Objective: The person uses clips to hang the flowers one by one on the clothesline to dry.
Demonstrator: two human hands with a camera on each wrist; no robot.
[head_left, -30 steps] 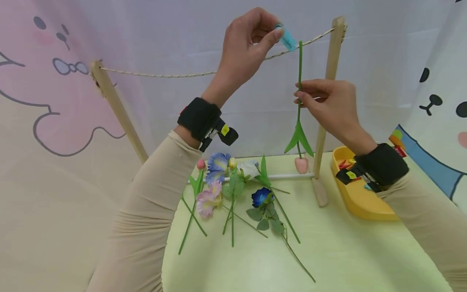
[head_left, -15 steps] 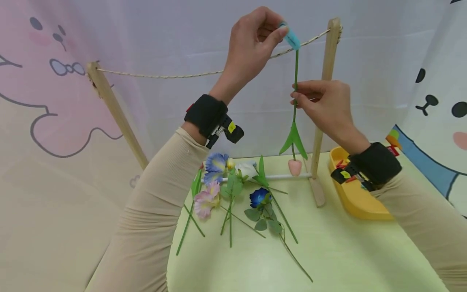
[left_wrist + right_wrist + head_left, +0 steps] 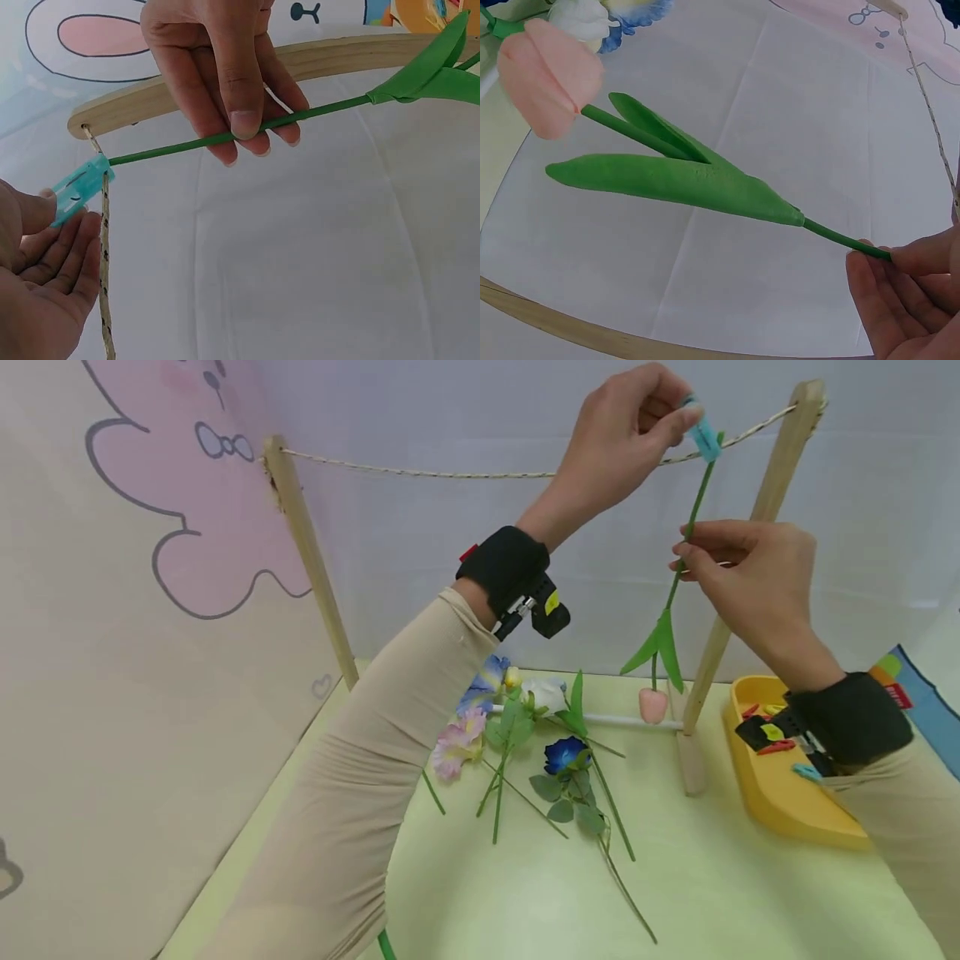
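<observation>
At rope [image 3: 450, 471]: left hand [image 3: 622, 439] pinches clip [image 3: 702, 437]; right hand [image 3: 742, 577] pinches tulip stem [image 3: 686, 531].

My left hand [image 3: 622, 439] pinches a translucent turquoise clip [image 3: 703, 437] on the beige-and-brown speckled cord [image 3: 450, 472]. My right hand [image 3: 750, 581] pinches a pale pink tulip [image 3: 653, 704] by its green stem. The wooden frame [image 3: 307, 552] is pale tan. Blue, lilac-pink and white flowers [image 3: 517, 727] lie on my light yellow-green surface [image 3: 712, 885]. The tray [image 3: 787, 802] is yellow. My sleeves are beige, my wristbands black.
</observation>
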